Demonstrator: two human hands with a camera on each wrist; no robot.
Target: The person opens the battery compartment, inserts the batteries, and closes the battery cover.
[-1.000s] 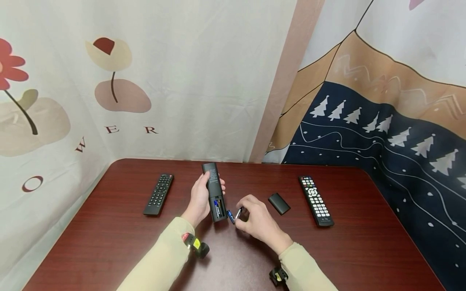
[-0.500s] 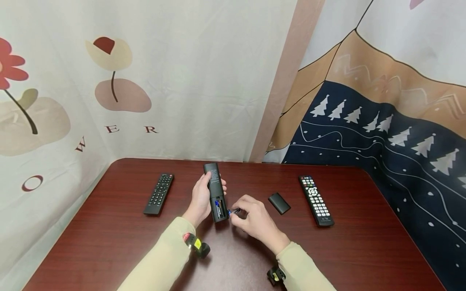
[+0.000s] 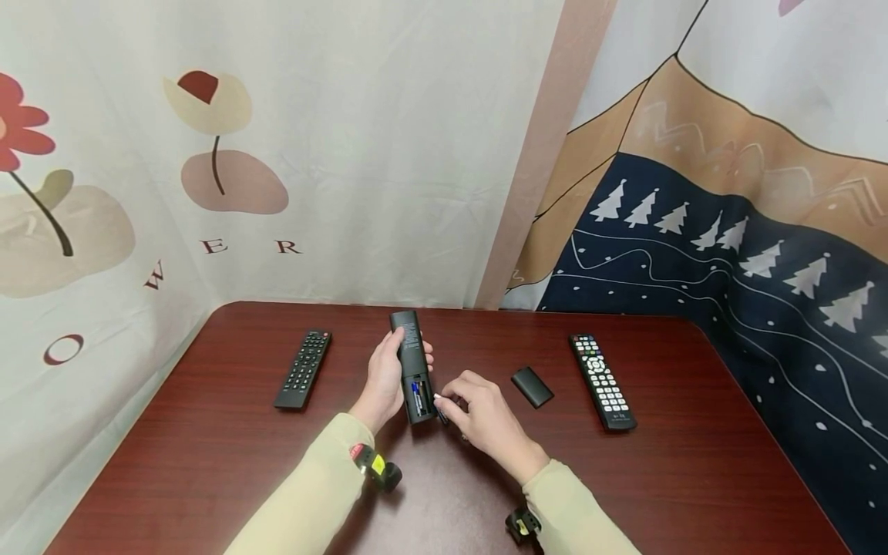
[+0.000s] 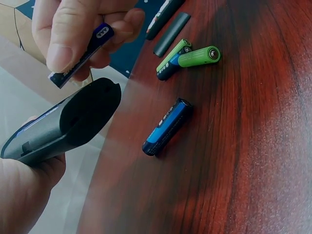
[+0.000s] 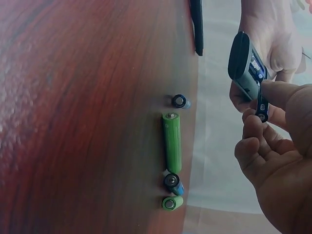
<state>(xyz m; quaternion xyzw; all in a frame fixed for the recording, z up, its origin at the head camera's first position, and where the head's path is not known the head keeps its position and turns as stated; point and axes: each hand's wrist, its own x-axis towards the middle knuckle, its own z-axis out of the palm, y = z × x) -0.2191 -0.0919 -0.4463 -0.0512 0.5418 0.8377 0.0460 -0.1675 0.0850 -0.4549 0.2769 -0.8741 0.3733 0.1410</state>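
My left hand [image 3: 383, 381] grips a black remote control [image 3: 411, 339], back side up and tilted, its battery compartment uncovered. A blue battery [image 3: 418, 397] lies in that compartment. Close beside the remote's lower end, my right hand [image 3: 491, 416] pinches a dark blue AAA battery [image 4: 85, 56] between thumb and fingers. In the right wrist view this pinched battery [image 5: 262, 105] is at the compartment's edge; whether it touches cannot be told. On the table below lie a blue battery [image 4: 167, 127] and, in a small cluster, a green battery [image 4: 199, 57] with another green and a blue one.
A black battery cover [image 3: 533, 387] lies right of my right hand. Beyond it is a black remote with white buttons [image 3: 602, 383]. Another dark remote [image 3: 303, 370] lies at left. The brown table [image 3: 208, 462] ends at a printed curtain [image 3: 388, 154] behind.
My right hand has moved slightly left towards the remote, turning the pinched battery as it goes. The left hand with the remote has shifted slightly right.
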